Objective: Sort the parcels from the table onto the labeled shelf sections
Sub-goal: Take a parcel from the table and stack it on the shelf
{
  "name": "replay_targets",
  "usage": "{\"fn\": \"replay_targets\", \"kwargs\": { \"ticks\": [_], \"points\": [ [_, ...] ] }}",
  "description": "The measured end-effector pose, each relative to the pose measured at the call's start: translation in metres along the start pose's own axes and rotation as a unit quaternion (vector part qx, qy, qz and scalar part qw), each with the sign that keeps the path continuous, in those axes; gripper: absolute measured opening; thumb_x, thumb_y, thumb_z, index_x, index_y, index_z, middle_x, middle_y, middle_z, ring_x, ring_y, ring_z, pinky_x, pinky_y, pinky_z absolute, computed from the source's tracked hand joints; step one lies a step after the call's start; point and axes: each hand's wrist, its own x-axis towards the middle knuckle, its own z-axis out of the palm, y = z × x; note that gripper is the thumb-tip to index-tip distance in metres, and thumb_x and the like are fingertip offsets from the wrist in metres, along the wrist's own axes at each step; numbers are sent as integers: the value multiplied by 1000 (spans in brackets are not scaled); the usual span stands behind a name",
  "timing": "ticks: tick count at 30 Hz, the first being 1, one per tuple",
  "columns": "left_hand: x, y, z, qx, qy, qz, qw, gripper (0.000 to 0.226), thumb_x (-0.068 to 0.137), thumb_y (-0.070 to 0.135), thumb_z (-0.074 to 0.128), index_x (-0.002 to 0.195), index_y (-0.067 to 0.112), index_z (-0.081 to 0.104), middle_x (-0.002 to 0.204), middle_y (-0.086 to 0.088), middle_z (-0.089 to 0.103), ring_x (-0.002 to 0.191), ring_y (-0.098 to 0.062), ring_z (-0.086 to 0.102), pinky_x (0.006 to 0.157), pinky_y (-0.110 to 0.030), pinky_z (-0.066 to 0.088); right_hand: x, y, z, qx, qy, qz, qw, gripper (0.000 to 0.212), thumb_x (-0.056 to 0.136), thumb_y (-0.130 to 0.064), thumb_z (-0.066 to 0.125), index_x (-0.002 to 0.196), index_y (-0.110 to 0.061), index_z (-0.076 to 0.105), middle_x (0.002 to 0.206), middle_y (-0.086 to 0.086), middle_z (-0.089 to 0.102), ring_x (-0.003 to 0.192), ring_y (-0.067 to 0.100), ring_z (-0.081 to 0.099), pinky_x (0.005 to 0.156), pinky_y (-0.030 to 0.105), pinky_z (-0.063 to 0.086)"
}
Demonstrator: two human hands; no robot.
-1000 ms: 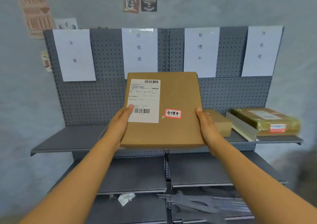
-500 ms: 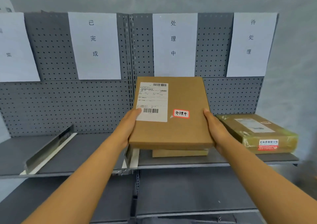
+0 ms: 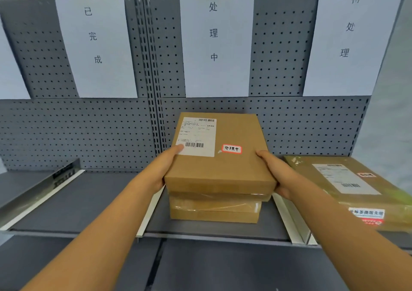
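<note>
A flat brown parcel (image 3: pixel 225 168) with a white shipping label and a red-bordered sticker lies on top of a smaller taped brown box (image 3: pixel 214 210). Both sit in the shelf section under the middle paper sign (image 3: pixel 216 43). My left hand (image 3: pixel 165 168) grips the parcel's left edge and my right hand (image 3: pixel 274 172) grips its right edge. The shelf board (image 3: pixel 200 231) carries the stack between two metal dividers.
A tape-wrapped parcel (image 3: pixel 356 190) lies in the right section under another sign (image 3: pixel 350 41). The section left of the stack, under the sign (image 3: pixel 95 45), holds nothing; a divider (image 3: pixel 44 190) bounds it. A lower shelf (image 3: pixel 223 268) juts out below.
My view has closed in on the shelf. The parcel has gone forward and down onto the smaller box in the middle section, both hands still on it.
</note>
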Motion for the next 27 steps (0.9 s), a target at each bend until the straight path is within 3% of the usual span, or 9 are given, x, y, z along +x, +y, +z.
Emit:
{"fn": "replay_targets", "kwargs": {
  "ticks": [3, 14, 18, 22, 25, 27],
  "points": [
    [13, -2, 0, 9, 6, -22, 1000, 28, 95, 47, 56, 110, 26, 67, 95, -2, 78, 81, -20, 75, 70, -34, 56, 13, -2, 1, -22, 5, 13, 1000, 45, 95, -51, 52, 128, -20, 57, 114, 11, 68, 105, 30, 65, 94, 46, 53],
    [44, -5, -10, 0, 24, -100, 995, 26, 94, 42, 60, 106, 19, 66, 80, -7, 77, 63, -22, 74, 51, -30, 57, 40, -12, 13, -57, -11, 69, 996, 42, 98, -49, 49, 127, -18, 56, 118, 16, 66, 110, 34, 63, 100, 51, 50],
    [52, -2, -10, 22, 25, -113, 993, 29, 93, 44, 61, 106, 18, 66, 82, -8, 78, 65, -24, 73, 57, -32, 58, 43, -14, 15, -67, -5, 78, 995, 42, 98, -48, 48, 126, -17, 55, 116, 18, 67, 98, 33, 65, 93, 49, 53],
    [59, -3, -12, 70, 35, -116, 990, 37, 90, 49, 60, 109, 19, 66, 98, -11, 75, 85, -29, 70, 82, -41, 56, 45, -13, 14, -108, 6, 78, 991, 45, 98, -50, 47, 125, -16, 54, 115, 18, 67, 101, 34, 66, 93, 48, 54],
    [59, -1, -12, 96, 37, -118, 988, 39, 89, 51, 60, 111, 19, 65, 102, -12, 74, 95, -31, 69, 94, -45, 53, 42, -18, 17, -178, 27, 65, 982, 47, 97, -53, 45, 122, -14, 55, 113, 16, 66, 101, 33, 65, 90, 44, 54],
    [58, 3, -10, 128, 55, -104, 985, 43, 91, 50, 59, 116, 16, 62, 107, -12, 71, 100, -31, 68, 93, -43, 54, 41, -21, 20, -287, 89, -4, 954, 50, 96, -48, 47, 128, -10, 52, 114, 14, 61, 99, 30, 59, 85, 39, 49]
  ]
}}
